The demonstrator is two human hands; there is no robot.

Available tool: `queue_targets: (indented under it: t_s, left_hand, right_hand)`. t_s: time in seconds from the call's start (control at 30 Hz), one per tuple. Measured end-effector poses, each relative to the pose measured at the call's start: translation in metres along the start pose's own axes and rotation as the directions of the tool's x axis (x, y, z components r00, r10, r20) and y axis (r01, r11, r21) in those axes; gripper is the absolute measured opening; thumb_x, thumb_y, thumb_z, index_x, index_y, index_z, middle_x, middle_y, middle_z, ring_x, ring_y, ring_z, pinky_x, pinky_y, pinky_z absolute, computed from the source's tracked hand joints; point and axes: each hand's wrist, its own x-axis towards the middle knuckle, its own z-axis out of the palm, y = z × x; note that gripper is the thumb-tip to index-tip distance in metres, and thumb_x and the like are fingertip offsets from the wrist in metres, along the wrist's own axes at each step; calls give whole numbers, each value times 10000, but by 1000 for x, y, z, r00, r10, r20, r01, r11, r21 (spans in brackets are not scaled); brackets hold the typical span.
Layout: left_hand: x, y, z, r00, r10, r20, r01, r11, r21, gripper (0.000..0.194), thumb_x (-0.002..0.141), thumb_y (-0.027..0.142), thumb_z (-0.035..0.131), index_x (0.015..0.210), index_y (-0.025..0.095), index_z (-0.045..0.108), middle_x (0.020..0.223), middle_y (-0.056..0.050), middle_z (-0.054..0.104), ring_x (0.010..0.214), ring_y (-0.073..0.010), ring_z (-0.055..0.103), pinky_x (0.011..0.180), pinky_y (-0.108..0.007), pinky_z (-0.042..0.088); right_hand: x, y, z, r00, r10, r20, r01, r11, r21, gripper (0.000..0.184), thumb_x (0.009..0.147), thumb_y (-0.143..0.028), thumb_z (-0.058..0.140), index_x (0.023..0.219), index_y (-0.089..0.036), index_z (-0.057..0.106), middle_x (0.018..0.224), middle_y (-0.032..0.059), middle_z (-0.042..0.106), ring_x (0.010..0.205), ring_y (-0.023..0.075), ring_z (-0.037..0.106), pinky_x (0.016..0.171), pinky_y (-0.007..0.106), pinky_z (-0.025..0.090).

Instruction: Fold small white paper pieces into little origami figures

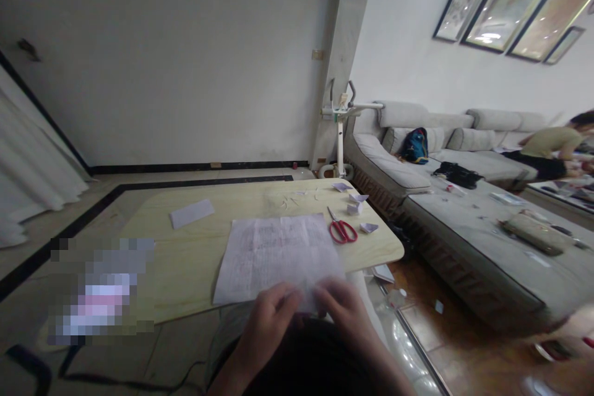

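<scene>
At the left of the worktop (160, 275), a pale paper strip (192, 213) lies flat, apart from the rest; right of it the large printed sheet (278, 253) is spread open at the near edge, crease lines across it, neither folded up nor cut apart as far as shows; the left hand (278, 303) is at its near edge, thumb and fingers narrow; thin paper scraps (297, 198) lie beyond, suggesting some cutting is done; the right hand (336, 294) is blurred at the sheet's near right corner, and I cannot tell whether either hand grips it; red-handled scissors (343, 232) lie just right, unheld; farthest right, small paper pieces (369, 228) look already folded.
</scene>
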Motion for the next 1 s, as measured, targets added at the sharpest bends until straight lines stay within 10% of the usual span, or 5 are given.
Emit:
queue_targets:
  t_s: [0.73, 1.0]
  left_hand:
    - [-1, -6, 5, 999, -23, -42, 22, 999, -23, 307, 855, 432, 550, 654, 200, 556, 607, 12, 565, 598, -170, 589, 564, -227, 488]
    - [-3, 1, 4, 999, -13, 31, 12, 1000, 19, 248, 841, 390, 567, 755, 178, 661, 670, -8, 648, 644, -184, 627, 579, -232, 489]
  right_hand:
    - [-4, -1, 4, 994, 108, -5, -108, 994, -3, 139, 714, -307, 646, 712, -168, 656, 631, -6, 599, 632, 170, 562, 565, 244, 452]
    - [-11, -4, -1, 967, 225, -116, -224, 974, 23, 339, 625, -318, 752, 923, -170, 686, 905, 50, 713, 851, 255, 664, 751, 335, 536]
